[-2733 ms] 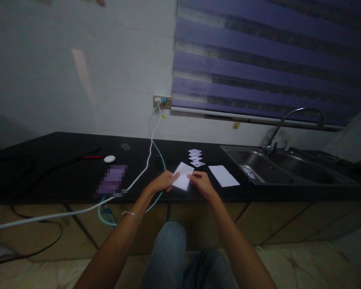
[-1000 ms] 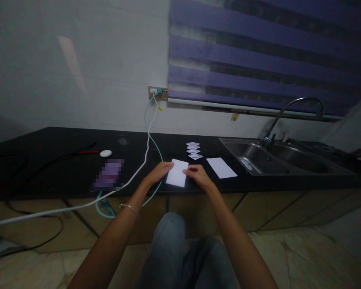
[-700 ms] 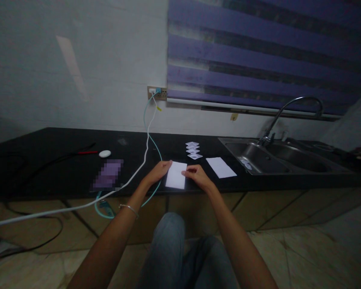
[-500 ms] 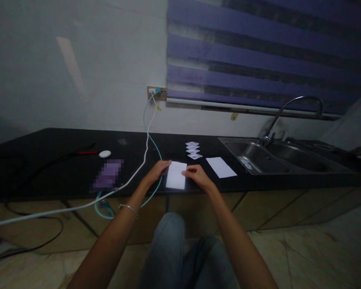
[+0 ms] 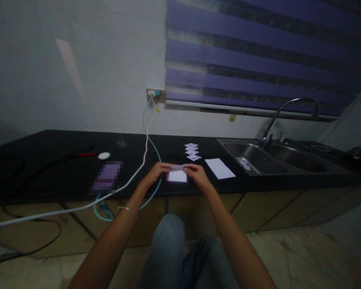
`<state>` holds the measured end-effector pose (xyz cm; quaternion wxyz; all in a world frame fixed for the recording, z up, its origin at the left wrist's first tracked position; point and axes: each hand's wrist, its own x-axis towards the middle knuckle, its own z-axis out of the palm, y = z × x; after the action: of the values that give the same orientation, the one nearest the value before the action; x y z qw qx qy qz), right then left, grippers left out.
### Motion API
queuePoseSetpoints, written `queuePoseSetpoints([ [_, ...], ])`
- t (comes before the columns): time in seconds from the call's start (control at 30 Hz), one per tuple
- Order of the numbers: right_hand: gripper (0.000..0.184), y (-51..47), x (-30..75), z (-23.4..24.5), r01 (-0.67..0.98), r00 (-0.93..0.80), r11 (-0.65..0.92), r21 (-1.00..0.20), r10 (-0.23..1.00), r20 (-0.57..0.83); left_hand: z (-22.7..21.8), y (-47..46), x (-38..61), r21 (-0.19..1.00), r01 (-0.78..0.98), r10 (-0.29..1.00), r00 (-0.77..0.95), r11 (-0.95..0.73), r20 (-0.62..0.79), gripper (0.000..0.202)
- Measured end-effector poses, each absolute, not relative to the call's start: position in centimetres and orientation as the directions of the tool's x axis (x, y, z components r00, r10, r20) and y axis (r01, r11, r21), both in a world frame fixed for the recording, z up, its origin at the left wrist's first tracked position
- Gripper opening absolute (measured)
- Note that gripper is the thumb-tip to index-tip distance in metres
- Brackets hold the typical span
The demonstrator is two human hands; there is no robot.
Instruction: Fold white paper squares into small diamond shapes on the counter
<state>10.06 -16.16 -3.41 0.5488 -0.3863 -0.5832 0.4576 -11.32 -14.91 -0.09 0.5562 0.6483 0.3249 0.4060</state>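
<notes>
Between my hands, near the counter's front edge, is a white sheet of paper (image 5: 177, 176) with its far part bent over toward me. My left hand (image 5: 157, 173) grips the paper at its far left corner. On the opposite side, my right hand (image 5: 197, 176) pinches the right corner, the thumb on top. A flat stack of white paper (image 5: 220, 168) lies on the counter to the right of my right hand. Beyond the hands sit several folded white paper pieces (image 5: 192, 151) in a column, one behind another.
The black counter (image 5: 69, 140) carries a white round object (image 5: 104, 155), a thin red item (image 5: 87, 154) and a blurred purple item (image 5: 106, 176) on the left. A white cable (image 5: 135, 172) and a teal cable (image 5: 152, 142) cross from the outlet. A steel sink (image 5: 252, 154) lies right.
The paper was lying flat and longer; now its far edge is folded over toward me, and it looks shorter. Both hands have moved to its far corners.
</notes>
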Motion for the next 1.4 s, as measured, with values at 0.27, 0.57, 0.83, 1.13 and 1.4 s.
queuePoseSetpoints([
  [0.27,0.034,-16.2,10.2,-3.4,-0.033,-0.13,0.311,-0.95,0.941,0.313,-0.5,-14.4,-11.4,0.988,-0.059,0.885,0.438,-0.144,0.155,0.038],
  [0.57,0.026,-15.7,10.5,-3.8,0.007,-0.119,0.377,-0.926,0.92,0.374,-0.5,-14.4,-10.7,0.981,0.099,0.83,0.551,-0.169,0.087,0.049],
  [0.83,0.035,-15.6,10.1,-3.6,-0.12,-0.082,0.275,-0.954,0.955,0.286,-0.3,-15.2,-11.0,0.963,0.079,0.771,0.618,-0.257,0.155,0.038],
  [1.13,0.035,-16.3,9.8,-3.1,-0.058,-0.14,0.191,-0.98,0.97,0.198,-1.3,-14.6,-11.0,0.95,0.114,0.779,0.606,-0.289,0.164,0.042],
  [1.4,0.034,-16.3,10.0,-3.2,-0.053,-0.171,0.214,-0.975,0.96,0.22,-2.1,-14.1,-11.1,0.926,0.188,0.789,0.594,-0.327,0.158,0.041],
])
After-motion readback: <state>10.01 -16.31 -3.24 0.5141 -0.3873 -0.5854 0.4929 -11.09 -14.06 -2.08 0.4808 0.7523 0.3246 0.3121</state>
